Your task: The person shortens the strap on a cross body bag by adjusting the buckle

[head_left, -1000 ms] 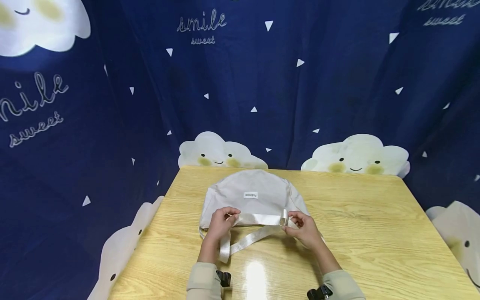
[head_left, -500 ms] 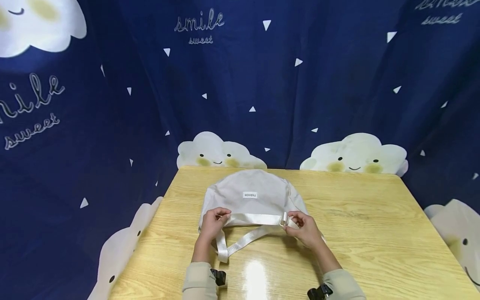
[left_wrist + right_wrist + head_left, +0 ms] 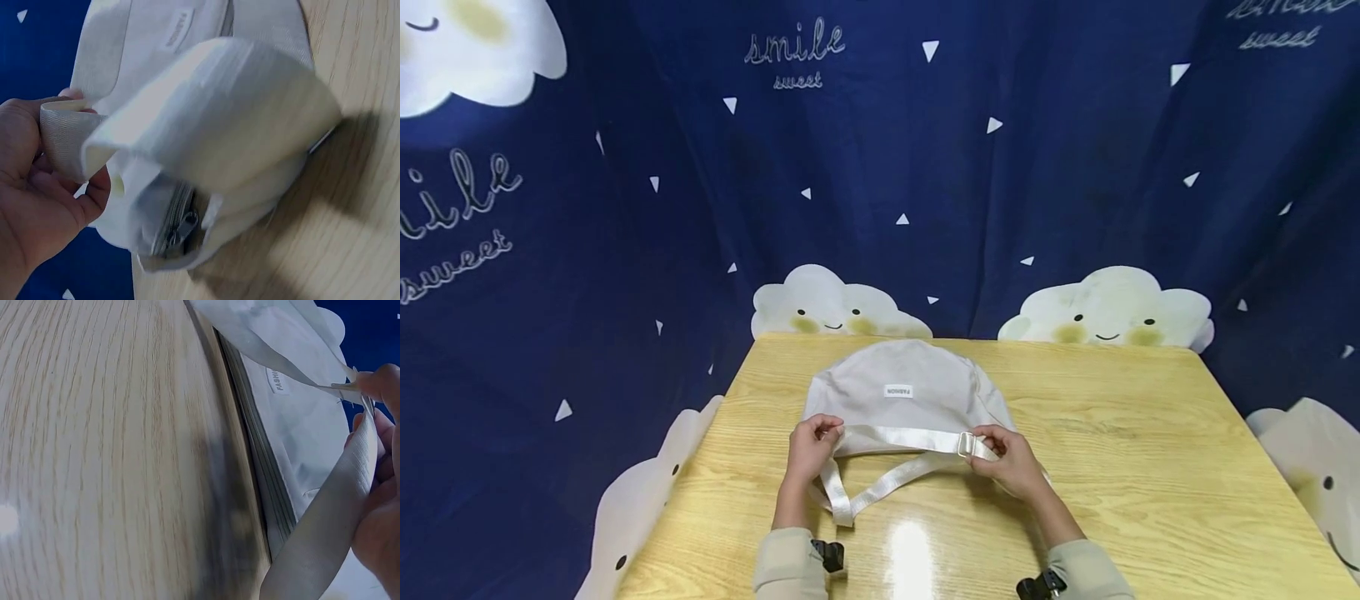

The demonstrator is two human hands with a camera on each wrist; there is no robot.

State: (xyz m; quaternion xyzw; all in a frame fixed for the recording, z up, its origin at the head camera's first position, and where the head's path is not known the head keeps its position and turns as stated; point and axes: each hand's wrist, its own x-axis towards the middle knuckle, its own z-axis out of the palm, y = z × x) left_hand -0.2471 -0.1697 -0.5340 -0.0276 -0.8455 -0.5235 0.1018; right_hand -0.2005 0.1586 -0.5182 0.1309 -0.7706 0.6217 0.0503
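A pale cream bag (image 3: 917,367) with a small white "FASHION" label (image 3: 898,391) lies on the table, its label upside down in the head view. Its webbing strap (image 3: 895,437) is stretched sideways along the near edge. My left hand (image 3: 809,450) pinches the strap at the left, where it folds over in the left wrist view. At the right, my right hand (image 3: 1009,461) pinches the strap beside a metal slider buckle (image 3: 966,444). The lower run of strap (image 3: 887,482) hangs in a V toward me. A dark zipper pull (image 3: 185,226) shows at the bag's end.
The wooden table (image 3: 1120,450) extends to the right of the bag. Behind it hangs a dark blue curtain (image 3: 865,150) printed with clouds and triangles. A bright light reflection lies on the tabletop between my forearms.
My left hand has slid leftward along the strap, so a longer stretch lies between the hands. The buckle has turned to lie flatter. My right hand stays nearly in place.
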